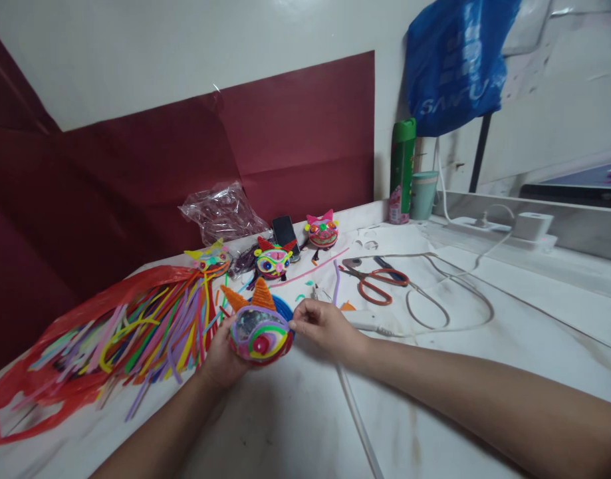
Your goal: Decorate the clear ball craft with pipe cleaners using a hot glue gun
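Left grip (222,358) cradles the 2-horned head (262,338), right grip (327,327) opposite.

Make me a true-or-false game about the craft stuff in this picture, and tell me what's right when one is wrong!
1. The left hand holds the orange-horned head. True.
2. The right hand is holding the scissors. False: the right hand is by the side of the orange-horned head, and the scissors lie on the table.
3. The pink-horned head sits farther back than the orange-horned head. True.
4. The scissors have green handles. False: their handles are orange-red.
5. The blue bag hangs higher than the green can. True.
6. The phone is right of the scissors in the picture. False: the phone is left of them.
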Demonstrator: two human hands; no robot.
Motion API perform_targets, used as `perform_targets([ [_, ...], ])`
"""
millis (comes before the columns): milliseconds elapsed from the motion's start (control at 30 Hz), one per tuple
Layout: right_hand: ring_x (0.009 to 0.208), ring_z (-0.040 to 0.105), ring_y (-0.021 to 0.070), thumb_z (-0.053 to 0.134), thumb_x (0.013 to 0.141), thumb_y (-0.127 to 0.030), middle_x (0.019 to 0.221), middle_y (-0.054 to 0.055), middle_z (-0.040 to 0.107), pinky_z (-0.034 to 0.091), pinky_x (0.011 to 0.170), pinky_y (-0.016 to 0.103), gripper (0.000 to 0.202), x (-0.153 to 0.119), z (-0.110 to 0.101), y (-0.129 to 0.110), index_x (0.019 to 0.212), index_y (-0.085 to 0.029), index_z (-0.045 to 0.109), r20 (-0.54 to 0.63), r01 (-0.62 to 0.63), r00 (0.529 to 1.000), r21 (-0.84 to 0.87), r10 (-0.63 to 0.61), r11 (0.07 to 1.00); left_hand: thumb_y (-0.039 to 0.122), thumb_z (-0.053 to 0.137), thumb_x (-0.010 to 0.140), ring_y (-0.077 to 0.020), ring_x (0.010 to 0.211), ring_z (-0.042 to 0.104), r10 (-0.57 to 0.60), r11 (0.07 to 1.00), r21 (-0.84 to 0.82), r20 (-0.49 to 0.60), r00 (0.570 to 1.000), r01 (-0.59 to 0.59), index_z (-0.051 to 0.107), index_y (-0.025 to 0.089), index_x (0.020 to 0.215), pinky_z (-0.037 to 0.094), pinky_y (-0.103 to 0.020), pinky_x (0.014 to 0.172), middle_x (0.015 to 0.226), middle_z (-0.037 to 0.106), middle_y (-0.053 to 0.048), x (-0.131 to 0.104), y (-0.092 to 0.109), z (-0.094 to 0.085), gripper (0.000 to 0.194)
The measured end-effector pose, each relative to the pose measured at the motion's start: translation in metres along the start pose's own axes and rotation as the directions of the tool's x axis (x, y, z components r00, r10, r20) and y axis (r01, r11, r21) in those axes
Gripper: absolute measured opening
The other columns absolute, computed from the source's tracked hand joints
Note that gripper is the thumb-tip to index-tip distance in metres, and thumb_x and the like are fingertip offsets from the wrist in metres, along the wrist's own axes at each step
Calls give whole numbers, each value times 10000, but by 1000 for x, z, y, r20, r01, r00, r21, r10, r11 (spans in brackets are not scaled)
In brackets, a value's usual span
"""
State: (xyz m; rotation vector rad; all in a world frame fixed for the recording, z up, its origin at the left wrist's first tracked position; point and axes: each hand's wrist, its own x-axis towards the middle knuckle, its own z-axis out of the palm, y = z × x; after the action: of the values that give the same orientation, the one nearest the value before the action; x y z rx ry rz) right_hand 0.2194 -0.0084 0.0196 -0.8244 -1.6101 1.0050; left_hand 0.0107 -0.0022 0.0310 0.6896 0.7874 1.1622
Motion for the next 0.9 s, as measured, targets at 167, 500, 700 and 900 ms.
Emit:
perform_targets([
  [167,564,438,96,678,754,-331,595,-46,516,360,517,207,217,1,0,2,684,-183,535,10,-3,1000,22,2,1000,286,477,844,-243,729,694,-26,1000,3,-2,1000,26,710,118,802,539,-375,744,766,748,-100,0,0,2,290],
  [500,493,333,69,716,660,-490,550,-84,412,247,473,209,377,1,0,1,684,-187,493,105,-117,989,117,105,986,261,522,816,-215,666,684,54,995,83,-6,999,-54,689,111,738,545,-329,674,682,729,-76,-7,-1,12,239],
  [700,541,442,91,672,729,-348,590,-57,498,364,537,223,231,9,-5,10,690,-181,516,-14,-136,990,98,138,986,213,585,758,-268,945,675,210,977,59,-45,977,-207,680,157,970,488,-399,909,793,746,-47,0,-8,18,239],
  [900,753,571,146,543,796,-146,831,26,618,465,680,271,128,2,-8,3,892,-190,615,-49,125,989,-253,-142,959,102,636,717,-251,1225,522,373,921,160,-110,921,-354,653,235,972,419,-304,979,1114,693,-48,-7,-5,16,289],
])
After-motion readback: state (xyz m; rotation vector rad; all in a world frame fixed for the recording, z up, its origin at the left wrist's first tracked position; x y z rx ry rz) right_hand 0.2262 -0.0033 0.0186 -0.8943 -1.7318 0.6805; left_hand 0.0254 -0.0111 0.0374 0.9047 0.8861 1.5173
